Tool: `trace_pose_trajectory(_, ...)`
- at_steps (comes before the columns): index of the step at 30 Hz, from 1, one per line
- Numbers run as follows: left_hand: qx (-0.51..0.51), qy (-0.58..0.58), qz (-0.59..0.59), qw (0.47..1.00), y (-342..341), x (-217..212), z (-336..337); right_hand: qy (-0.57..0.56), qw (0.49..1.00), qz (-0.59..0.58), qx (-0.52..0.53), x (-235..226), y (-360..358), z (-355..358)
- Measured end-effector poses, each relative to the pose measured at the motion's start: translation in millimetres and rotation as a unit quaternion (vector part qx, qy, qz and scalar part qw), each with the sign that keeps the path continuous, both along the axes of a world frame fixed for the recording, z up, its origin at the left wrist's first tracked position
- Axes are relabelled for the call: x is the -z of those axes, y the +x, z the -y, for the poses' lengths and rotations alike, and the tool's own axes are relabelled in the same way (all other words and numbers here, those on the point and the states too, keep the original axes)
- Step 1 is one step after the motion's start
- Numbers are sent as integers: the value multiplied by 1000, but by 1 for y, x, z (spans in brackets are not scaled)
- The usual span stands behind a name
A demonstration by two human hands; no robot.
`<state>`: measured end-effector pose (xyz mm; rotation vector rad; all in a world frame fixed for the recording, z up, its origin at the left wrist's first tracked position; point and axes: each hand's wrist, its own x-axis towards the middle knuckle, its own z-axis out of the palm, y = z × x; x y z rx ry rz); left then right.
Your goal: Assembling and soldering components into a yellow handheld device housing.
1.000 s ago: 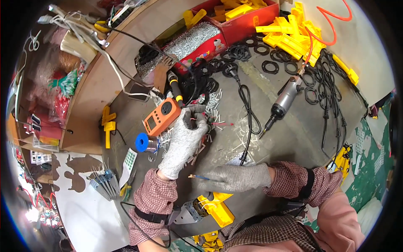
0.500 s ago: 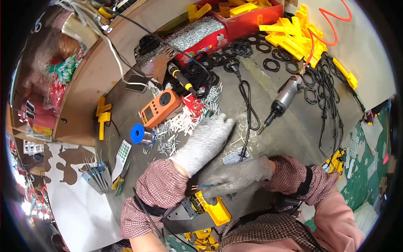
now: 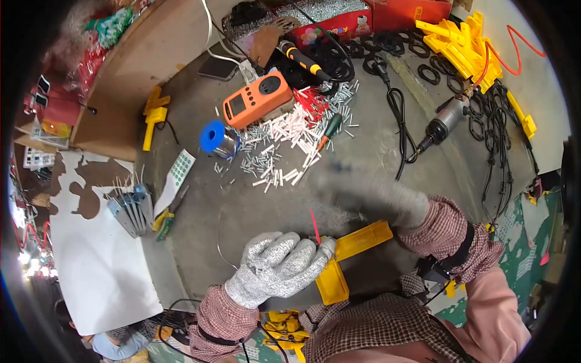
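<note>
Grey-white knit covers your left hand (image 3: pixel 278 266), its grip closed on a yellow angled plastic casing (image 3: pixel 365 239), apparently steadying it by the near edge of the grey table (image 3: pixel 200 218). Bare room lies beyond, up to scattered pale-pink tubes (image 3: pixel 284 128). Rightward, your dark-grey-gloved right hand (image 3: pixel 375 191) blurs; its grip can't be told.

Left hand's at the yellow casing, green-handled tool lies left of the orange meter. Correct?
One slip: the head view shows the green-handled tool lying to the right of the orange meter, not left. The left hand is at the yellow casing, as you say.
</note>
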<state>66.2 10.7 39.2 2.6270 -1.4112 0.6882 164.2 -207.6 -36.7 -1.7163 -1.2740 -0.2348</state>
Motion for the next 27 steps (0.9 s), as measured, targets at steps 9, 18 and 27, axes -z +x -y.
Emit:
trace_pose_trajectory(9,-19,-52,3,998,-11,15,-2,23,804,-591,-60,-42,-22,-9)
trace_pose_trajectory(18,-244,-496,-354,755,1,21,7,49,854,-510,88,-29,-24,-2)
trace_pose_trajectory(27,-75,227,-306,922,37,14,-1,98,822,-554,88,-37,-19,-3)
